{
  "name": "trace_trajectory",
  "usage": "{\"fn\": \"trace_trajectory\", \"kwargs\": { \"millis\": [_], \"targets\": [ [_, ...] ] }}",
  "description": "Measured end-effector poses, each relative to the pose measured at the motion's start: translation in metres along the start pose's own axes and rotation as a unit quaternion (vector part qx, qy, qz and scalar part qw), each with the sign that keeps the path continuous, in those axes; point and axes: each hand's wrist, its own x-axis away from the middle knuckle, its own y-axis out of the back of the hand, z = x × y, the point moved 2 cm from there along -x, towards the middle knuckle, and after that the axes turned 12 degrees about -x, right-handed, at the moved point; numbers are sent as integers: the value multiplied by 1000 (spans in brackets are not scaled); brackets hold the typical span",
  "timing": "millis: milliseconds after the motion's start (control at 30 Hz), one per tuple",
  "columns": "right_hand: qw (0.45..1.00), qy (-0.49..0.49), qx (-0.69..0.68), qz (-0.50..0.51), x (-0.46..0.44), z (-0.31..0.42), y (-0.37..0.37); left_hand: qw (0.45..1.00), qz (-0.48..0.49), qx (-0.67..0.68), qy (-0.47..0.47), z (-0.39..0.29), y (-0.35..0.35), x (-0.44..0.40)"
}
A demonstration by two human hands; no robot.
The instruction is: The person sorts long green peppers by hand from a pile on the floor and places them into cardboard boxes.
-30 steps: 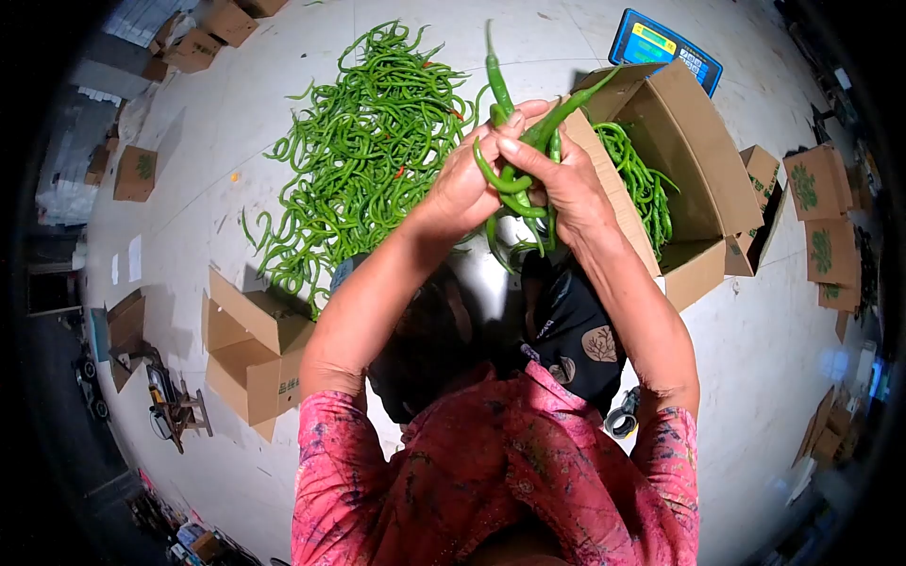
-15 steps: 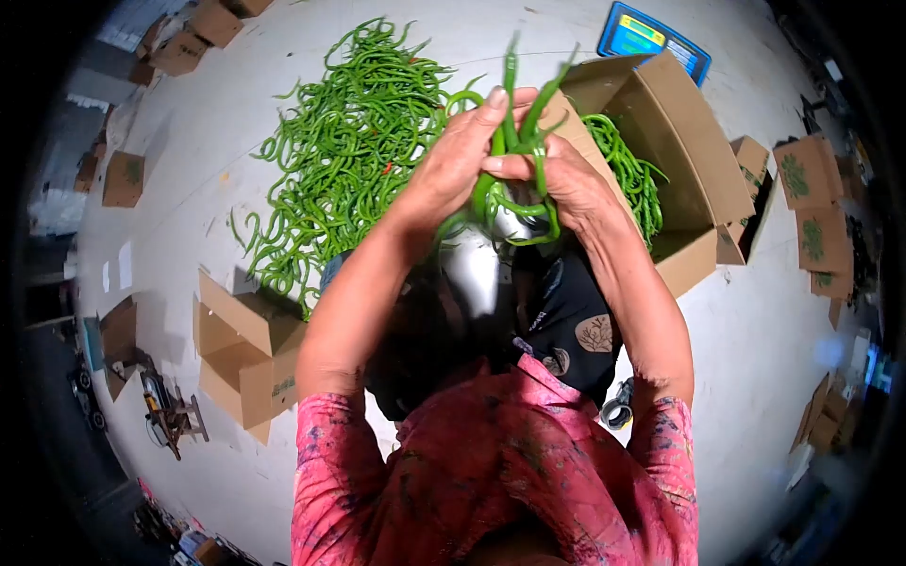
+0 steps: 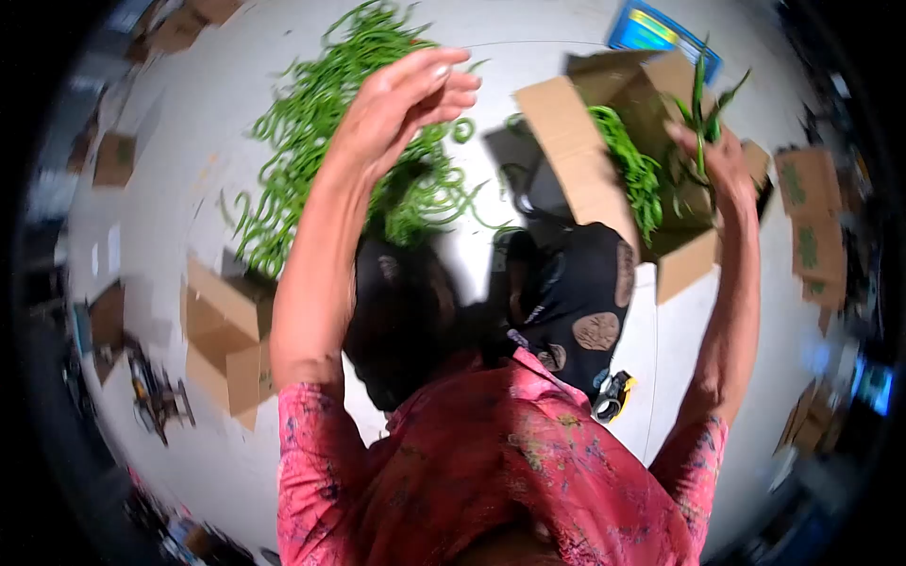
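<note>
My right hand [image 3: 719,158] is over the far right side of an open cardboard box [image 3: 578,141], closed around a few long green chili peppers [image 3: 700,104] whose tips stick up above the fingers. More green peppers [image 3: 629,174] lie inside that box along its left part. My left hand [image 3: 401,99] is raised above the right side of a large loose pile of green chili peppers [image 3: 307,132] on the floor. Its fingers are stretched out to the right, with nothing in them.
A blue scale display [image 3: 651,33] stands behind the box. An open cardboard box [image 3: 222,344] sits to my left. A roll of tape or similar round item [image 3: 612,396] lies by my right leg. Further cardboard boxes [image 3: 810,212] stand at the right edge.
My hands were together holding the peppers and have moved apart. The right hand has carried peppers right, over the box; the left has let go and moved left toward the pile.
</note>
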Motion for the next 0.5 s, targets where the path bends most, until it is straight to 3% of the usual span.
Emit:
{"fn": "trace_trajectory", "kwargs": {
  "millis": [33, 100, 167, 233, 300, 400, 500],
  "targets": [
    [998, -12, 44, 36, -9, -31, -1, 999, -10, 33, 12, 4, 15, -1],
    [987, 132, 80, 36, -28, -100, 0, 997, -48, 66, 13, 17, 55, 6],
    [979, 88, 179, 40, -25, -109, 2, 994, -89, 50, 27, 40, 101, 27],
    [992, 63, 76, 84, 3, -59, -28, 975, -201, 1, 97, 73, 134, 60],
    [982, 88, 80, 147, 17, -26, -58, 951, -261, -8, 168, 135, 170, 96],
    [949, 190, 144, 206, 51, 35, -110, 891, -357, 2, 281, 224, 189, 165],
    [902, 290, 174, 268, 88, 78, -152, 851, -414, -28, 323, 286, 178, 223]
  ]
}}
